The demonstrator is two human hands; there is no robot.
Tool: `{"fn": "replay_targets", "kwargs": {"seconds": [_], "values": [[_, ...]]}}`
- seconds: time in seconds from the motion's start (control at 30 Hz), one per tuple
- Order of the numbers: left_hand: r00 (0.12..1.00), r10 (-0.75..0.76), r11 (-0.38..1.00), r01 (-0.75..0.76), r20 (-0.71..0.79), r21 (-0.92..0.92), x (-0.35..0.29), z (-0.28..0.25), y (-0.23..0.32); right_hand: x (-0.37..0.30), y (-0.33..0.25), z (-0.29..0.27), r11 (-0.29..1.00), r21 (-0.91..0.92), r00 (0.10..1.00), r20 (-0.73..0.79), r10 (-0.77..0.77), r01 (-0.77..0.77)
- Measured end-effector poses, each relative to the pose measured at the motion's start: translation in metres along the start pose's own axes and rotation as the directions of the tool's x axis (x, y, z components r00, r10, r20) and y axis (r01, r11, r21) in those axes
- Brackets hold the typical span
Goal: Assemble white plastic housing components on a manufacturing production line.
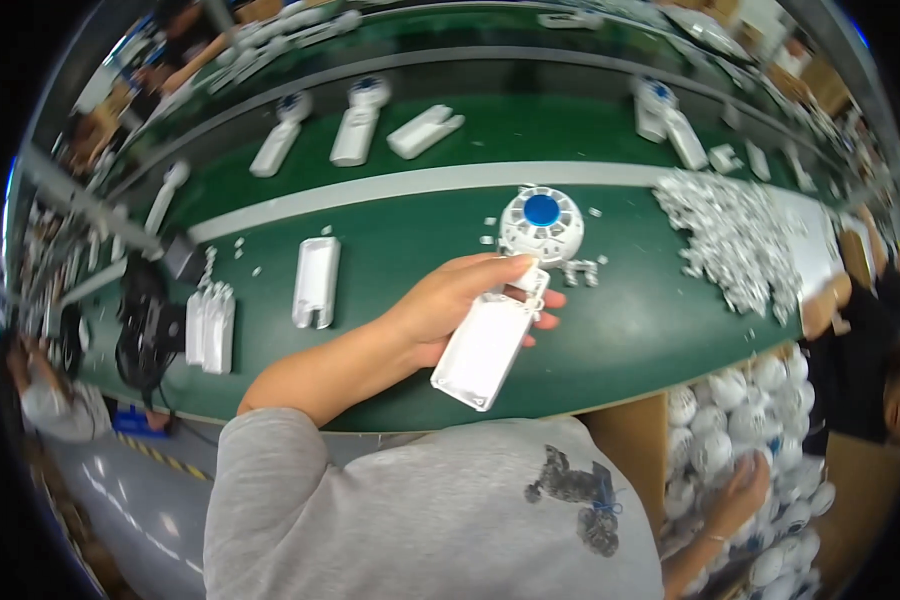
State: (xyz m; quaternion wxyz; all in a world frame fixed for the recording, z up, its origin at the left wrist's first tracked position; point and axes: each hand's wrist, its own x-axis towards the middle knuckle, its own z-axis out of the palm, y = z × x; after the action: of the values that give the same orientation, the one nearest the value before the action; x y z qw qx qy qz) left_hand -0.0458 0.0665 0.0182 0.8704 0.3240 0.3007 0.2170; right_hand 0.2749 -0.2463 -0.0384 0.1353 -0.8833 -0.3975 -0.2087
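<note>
My left hand (470, 300) is closed around a white plastic handle shell (485, 345), its broad end tilted toward me. Just beyond my thumb is a round white fan head (541, 225) with a blue centre. Whether it is joined to the shell or lies behind it, I cannot tell. Down at the lower right, my right hand (738, 495) is among round white fan heads (710, 450) in a cardboard box (625, 440). Its fingers are bent and blurred, and I cannot make out whether they grip one.
Another white shell (316, 282) lies left on the green table (390, 230). Beyond it, several stacked shells (210, 328) stand beside a black device (145, 330). A heap of small white parts (730, 235) lies at right. Assembled fans (360, 122) rest behind a pale rail (420, 180). Other people work nearby.
</note>
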Motion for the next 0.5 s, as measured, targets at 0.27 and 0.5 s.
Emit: {"fn": "replay_targets", "kwargs": {"seconds": [0.27,0.5], "values": [[0.942,0.250,0.960,-0.272,-0.226,-0.072,-0.042,-0.059,0.013,0.146,-0.246,0.009,0.493,0.817,0.849,0.007,-0.528,0.299],[0.731,0.560,0.762,-0.639,-0.389,-0.104,-0.067,-0.106,0.031,0.169,-0.498,0.123,0.253,0.843,0.590,-0.091,-0.802,0.474]]}}
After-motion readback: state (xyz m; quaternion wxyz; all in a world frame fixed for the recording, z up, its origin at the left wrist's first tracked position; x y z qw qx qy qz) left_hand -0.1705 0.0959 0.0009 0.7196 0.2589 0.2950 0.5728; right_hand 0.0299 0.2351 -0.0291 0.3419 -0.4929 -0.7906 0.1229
